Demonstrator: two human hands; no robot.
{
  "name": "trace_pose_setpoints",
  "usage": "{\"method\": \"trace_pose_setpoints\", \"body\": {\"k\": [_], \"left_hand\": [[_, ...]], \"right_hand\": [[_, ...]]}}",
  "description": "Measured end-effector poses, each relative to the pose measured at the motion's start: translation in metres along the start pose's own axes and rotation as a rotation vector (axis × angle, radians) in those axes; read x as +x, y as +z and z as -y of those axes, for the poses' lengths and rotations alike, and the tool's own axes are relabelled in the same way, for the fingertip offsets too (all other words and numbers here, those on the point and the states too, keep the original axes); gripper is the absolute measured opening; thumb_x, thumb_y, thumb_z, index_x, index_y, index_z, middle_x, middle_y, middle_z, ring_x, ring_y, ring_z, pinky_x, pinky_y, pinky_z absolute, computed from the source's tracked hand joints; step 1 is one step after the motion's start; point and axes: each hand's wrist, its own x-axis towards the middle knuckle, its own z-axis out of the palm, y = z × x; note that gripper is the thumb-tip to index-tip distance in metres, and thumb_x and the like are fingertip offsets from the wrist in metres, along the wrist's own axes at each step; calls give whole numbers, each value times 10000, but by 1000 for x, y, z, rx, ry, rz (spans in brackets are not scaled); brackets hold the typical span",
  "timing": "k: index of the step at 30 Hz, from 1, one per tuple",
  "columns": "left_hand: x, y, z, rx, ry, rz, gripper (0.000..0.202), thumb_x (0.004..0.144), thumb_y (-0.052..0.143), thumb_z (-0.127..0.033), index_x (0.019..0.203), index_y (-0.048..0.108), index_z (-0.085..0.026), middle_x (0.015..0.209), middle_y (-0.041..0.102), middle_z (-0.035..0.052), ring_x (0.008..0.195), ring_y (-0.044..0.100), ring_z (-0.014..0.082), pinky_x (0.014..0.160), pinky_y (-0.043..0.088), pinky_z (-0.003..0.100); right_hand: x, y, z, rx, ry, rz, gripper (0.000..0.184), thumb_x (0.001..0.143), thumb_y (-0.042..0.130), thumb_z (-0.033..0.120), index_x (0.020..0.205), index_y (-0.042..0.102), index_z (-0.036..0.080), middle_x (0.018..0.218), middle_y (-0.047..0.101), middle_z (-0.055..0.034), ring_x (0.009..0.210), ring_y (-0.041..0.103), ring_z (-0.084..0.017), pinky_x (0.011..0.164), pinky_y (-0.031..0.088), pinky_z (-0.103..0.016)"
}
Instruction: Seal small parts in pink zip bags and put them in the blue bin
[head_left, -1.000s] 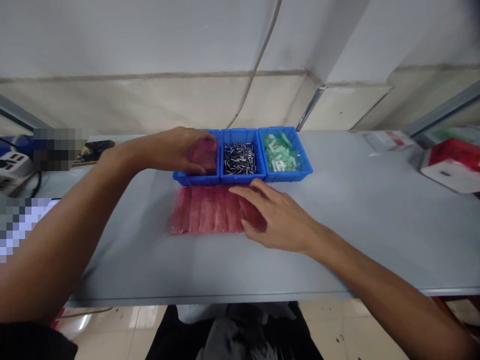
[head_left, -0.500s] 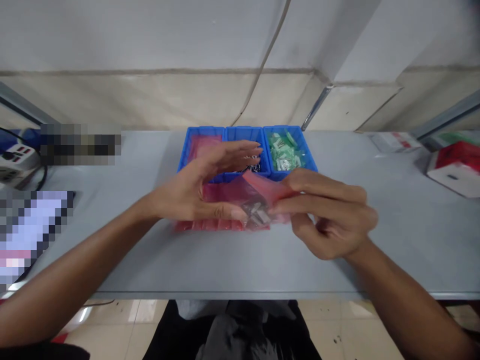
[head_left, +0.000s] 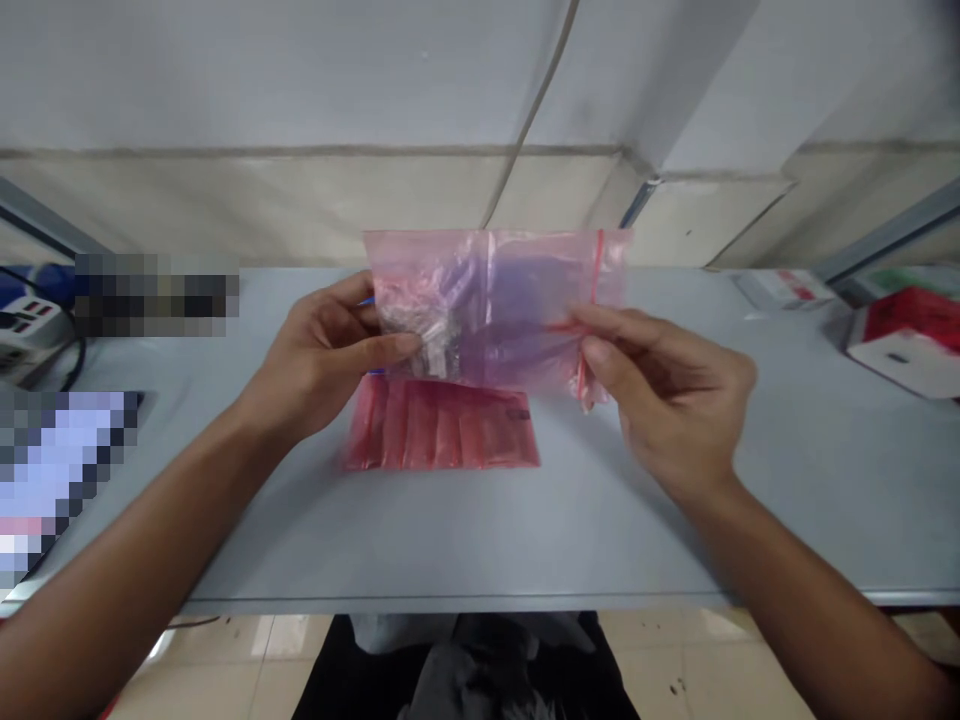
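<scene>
A clear pink zip bag (head_left: 525,300) is stretched between my two hands above the table. My left hand (head_left: 322,340) pinches its left end, thumb in front, beside small metallic and whitish pieces (head_left: 435,350) that show through the plastic. At the other end, my right hand (head_left: 660,390) pinches the bag near its red zip strip, where the lower corner is crumpled. Beneath the held bag, a row of overlapping pink bags (head_left: 442,430) lies flat on the table. Behind it, the blue bins are almost wholly hidden; only slivers of blue show by my left fingers.
The grey table (head_left: 600,530) ends at a straight front edge near my lap. A white power strip (head_left: 34,325) with a black cable and a blurred-out screen (head_left: 67,470) are at left. On the right sit a red and white box (head_left: 911,340) and a flatter white box (head_left: 784,288).
The bag, folded and low before, is now spread out and raised in front of the bins. My left hand has closed on its left end; my right hand still grips the other end.
</scene>
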Motion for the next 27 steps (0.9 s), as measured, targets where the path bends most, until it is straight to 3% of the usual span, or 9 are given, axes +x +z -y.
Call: {"method": "trace_pose_setpoints", "body": {"k": [6,9,11,14,17,21,23,24,27], "left_hand": [[-7,7,2,147,100,-97,370,804,859,-210,1151,737,-246,1034,764,9,916,721,170,851,605,301],[-14,11,1,447,366,-213,283,807,866,-260,1063,755,-305,996,762,-25,927,709,202,884,588,394],[-16,13,1,684,591,-247,196,853,826,-338,1036,755,-326,1004,779,-30,949,687,225,920,558,458],[-14,12,3,926,874,-347,148,975,661,-438,990,753,-323,1027,799,-28,1006,660,254,968,513,532],[-6,8,4,1012,1121,-433,139,989,641,-344,893,726,-289,1087,799,-34,1049,688,256,977,508,535],[-5,-1,4,1013,1362,-273,158,949,668,-215,795,637,-240,1301,735,-16,1219,684,271,976,556,503],[-11,-7,5,1001,1307,-210,188,935,691,-211,764,622,-249,1341,709,-48,1292,648,261,1060,542,508],[-15,-10,7,990,1202,-185,200,908,732,-229,745,620,-257,1318,714,-73,1321,626,252,1115,517,510],[-19,-20,17,727,670,-195,443,791,830,-539,622,534,-258,1191,743,-52,1438,505,280,1184,467,554]], "right_hand": [[-2,-2,-6,-1,71,-84,663,870,796,162,1449,582,402,944,801,28,690,716,-163,517,552,-290],[-4,-2,-9,-151,-29,-129,377,867,804,162,1197,755,339,870,796,19,623,709,-160,516,566,-308],[-6,-1,-9,-212,-154,-146,231,863,798,140,1033,806,295,906,810,-6,717,761,-200,612,632,-360],[-5,0,-8,-220,-358,-154,323,822,803,84,1056,812,307,1050,820,-11,981,791,-285,822,671,-482],[-3,-1,-6,-281,-449,-130,428,816,773,36,1099,802,356,1182,791,3,1050,777,-291,885,663,-518],[-2,-5,-3,-288,-404,-71,483,838,728,25,1161,786,380,1405,679,13,1292,662,-341,1059,598,-582],[-1,-6,-4,-269,-428,-57,475,846,724,34,1168,785,378,1452,643,26,1356,612,-355,1104,573,-592],[0,-7,-6,-265,-446,-46,469,856,719,39,1171,783,380,1468,629,32,1374,596,-354,1115,567,-591],[4,-10,-12,-268,-519,-50,449,869,715,50,1162,784,382,1477,621,27,1374,597,-351,1097,586,-579]]}}
